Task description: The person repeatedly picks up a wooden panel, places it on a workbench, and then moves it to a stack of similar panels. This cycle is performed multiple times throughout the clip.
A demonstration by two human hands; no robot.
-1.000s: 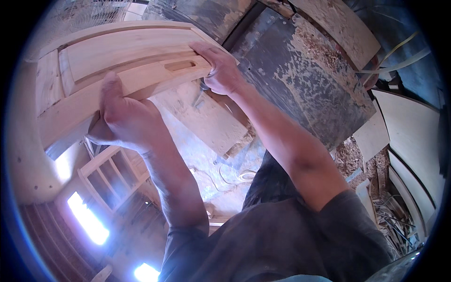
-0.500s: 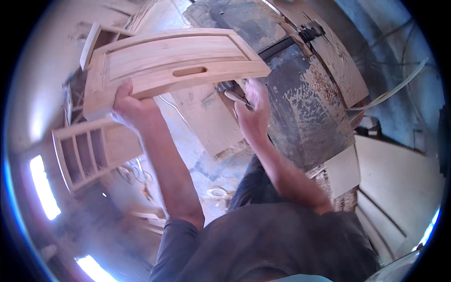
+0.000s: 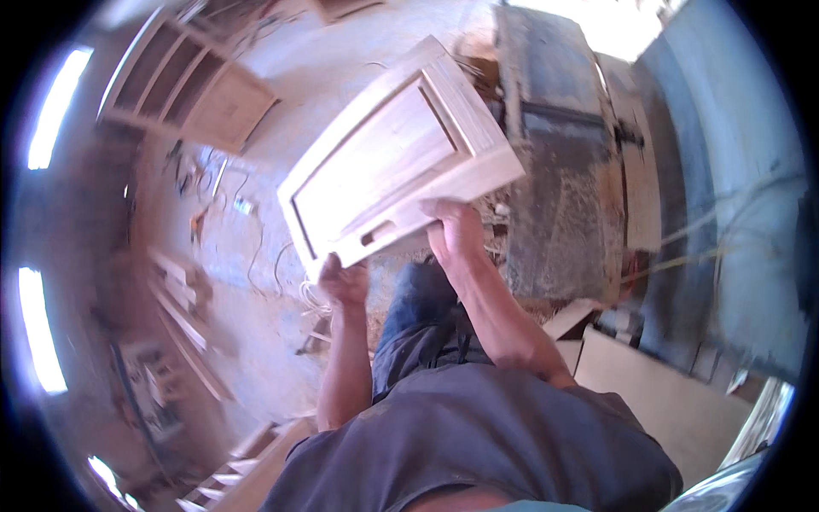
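Note:
A pale wooden panel (image 3: 375, 162) with a raised frame and a recessed middle is held up in front of me, tilted so its right end rises. An oblong slot (image 3: 378, 233) is cut through its near rail. My left hand (image 3: 343, 282) grips the near left corner, thumb on the face. Further right, my right hand (image 3: 455, 229) is closed on the near edge past the slot, its thumb on top. The fingers of both hands are partly hidden beneath the wood.
A worn metal-topped machine table (image 3: 559, 196) stands to the right, dusted with shavings. At the far left is a wooden cabinet with open compartments (image 3: 183, 81). Cables (image 3: 256, 256) and wood strips (image 3: 183, 320) lie on the left floor. A pale board (image 3: 657, 401) leans at lower right.
My view has turned left, away from the machine table. The panel has swung to a steeper slant, and my right hand, earlier apart below it, now grips its near edge.

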